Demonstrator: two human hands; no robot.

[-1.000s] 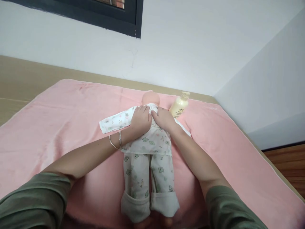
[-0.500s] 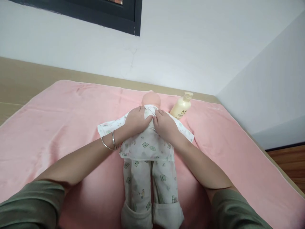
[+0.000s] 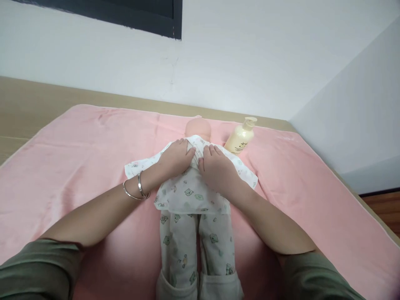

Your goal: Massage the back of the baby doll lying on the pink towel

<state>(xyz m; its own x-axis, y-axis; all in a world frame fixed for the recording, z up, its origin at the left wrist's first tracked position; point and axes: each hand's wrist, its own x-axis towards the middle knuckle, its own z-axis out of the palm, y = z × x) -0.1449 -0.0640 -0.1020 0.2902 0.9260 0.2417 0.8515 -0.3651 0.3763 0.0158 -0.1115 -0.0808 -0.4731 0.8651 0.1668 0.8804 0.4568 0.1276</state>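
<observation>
A baby doll lies stretched out with its smooth head [image 3: 198,128] at the far end. It wears a white printed top [image 3: 193,193] and matching trousers [image 3: 215,241] with turned-up cuffs. My left hand [image 3: 176,158] rests flat on the left of the top's upper part, just below the head. On the other side, my right hand [image 3: 218,170] lies flat over the fabric, fingers stretched toward the head. The cloth is creased between my two thumbs. Both hands are open, and the doll's arms are hidden inside the spread sleeves.
A pale yellow pump bottle [image 3: 240,137] stands to the right of the doll's head. Under everything is a pink sheet [image 3: 87,141], over a wooden surface [image 3: 28,98] that meets a white wall [image 3: 237,54]. A dark window frame [image 3: 150,18] is at upper left.
My hands have moved slightly apart, the left one leftward and the right one a little rightward. The camera view has shifted a bit.
</observation>
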